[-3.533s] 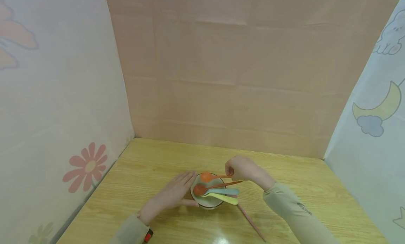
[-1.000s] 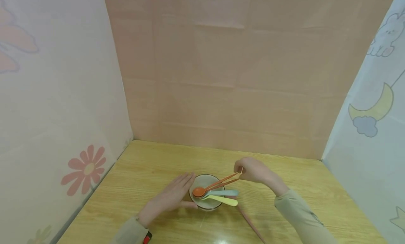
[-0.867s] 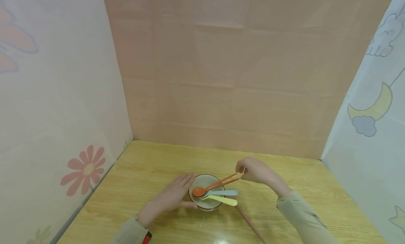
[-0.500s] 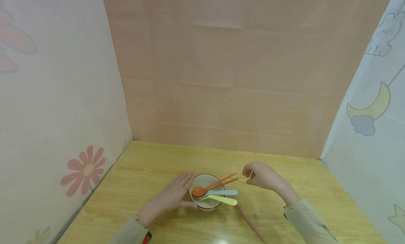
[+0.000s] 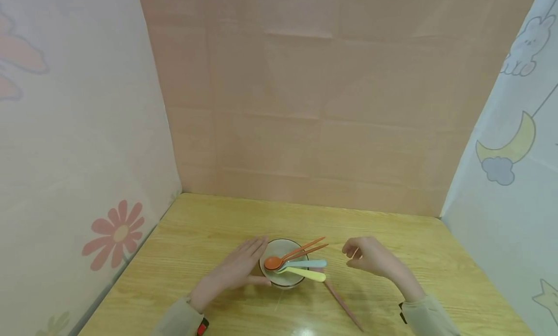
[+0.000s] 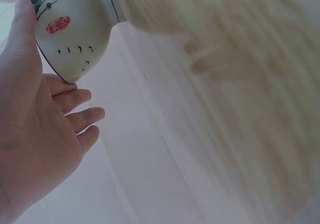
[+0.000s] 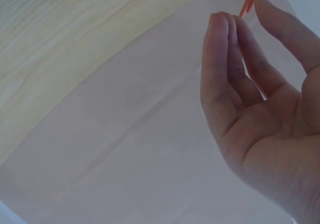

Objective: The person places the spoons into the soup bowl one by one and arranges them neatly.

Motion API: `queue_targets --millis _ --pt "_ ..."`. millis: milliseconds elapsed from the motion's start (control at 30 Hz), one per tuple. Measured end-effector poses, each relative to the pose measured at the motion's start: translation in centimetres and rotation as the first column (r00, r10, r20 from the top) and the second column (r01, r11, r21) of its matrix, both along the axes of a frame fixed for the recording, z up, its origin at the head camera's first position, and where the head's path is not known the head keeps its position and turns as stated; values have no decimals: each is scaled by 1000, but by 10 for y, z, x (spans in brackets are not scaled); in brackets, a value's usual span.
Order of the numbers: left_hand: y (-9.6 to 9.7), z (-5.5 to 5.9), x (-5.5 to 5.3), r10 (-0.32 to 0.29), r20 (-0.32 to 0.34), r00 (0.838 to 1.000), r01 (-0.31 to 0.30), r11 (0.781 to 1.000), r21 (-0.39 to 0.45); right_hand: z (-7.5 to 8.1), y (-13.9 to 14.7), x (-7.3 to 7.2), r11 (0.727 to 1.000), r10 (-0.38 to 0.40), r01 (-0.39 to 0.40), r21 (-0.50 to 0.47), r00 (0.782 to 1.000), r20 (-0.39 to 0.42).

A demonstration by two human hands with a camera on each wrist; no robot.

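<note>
A pale bowl (image 5: 283, 247) with a dark rim sits on the table. In the left wrist view the outside of the bowl (image 6: 75, 39) shows a painted plant and a red mark. Extended fingers of my left hand (image 5: 237, 270) rest against the bowl's left side, thumb near the front rim. Inside lie an orange spoon (image 5: 273, 263), a darker orange spoon (image 5: 315, 249) mostly under it, a light blue spoon (image 5: 310, 264) and a yellow spoon (image 5: 311, 275), handles over the right rim. My right hand (image 5: 370, 256) is right of the handles, fingers loosely bent, holding nothing.
A thin pink stick (image 5: 343, 304) lies on the wooden table (image 5: 218, 220), its far end hidden beneath the spoon handles. A brown paper-like backdrop (image 5: 296, 108) stands behind the table, with printed white panels at left and right.
My right hand placed the orange spoon on the darker one, let go of its handle and moved away to the right. My left hand has stayed at the bowl.
</note>
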State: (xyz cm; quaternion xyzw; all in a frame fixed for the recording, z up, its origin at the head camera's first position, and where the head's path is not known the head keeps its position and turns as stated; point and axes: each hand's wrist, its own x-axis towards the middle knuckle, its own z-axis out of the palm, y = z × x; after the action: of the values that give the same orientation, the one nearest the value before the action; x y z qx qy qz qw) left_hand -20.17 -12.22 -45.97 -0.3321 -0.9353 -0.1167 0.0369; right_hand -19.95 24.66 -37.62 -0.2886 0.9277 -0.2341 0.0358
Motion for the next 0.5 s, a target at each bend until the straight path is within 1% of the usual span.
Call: queue_targets --millis 167,233,433,500 --pt "0 0 0 2 -15 1000 -2 1000 -10 -9 8 5 999 -10 11 -37 1000 29" --pt "-1 0 0 2 -14 1000 -2 1000 -10 -13 11 7 999 -4 5 -42 1000 25" --pt "-1 -1 -1 -1 -16 1000 1 1000 -7 -22 16 16 997 -16 21 -75 998 68" --pt "-1 -2 -1 -2 -19 1000 2 1000 -5 -26 17 19 996 -8 15 -88 997 73"
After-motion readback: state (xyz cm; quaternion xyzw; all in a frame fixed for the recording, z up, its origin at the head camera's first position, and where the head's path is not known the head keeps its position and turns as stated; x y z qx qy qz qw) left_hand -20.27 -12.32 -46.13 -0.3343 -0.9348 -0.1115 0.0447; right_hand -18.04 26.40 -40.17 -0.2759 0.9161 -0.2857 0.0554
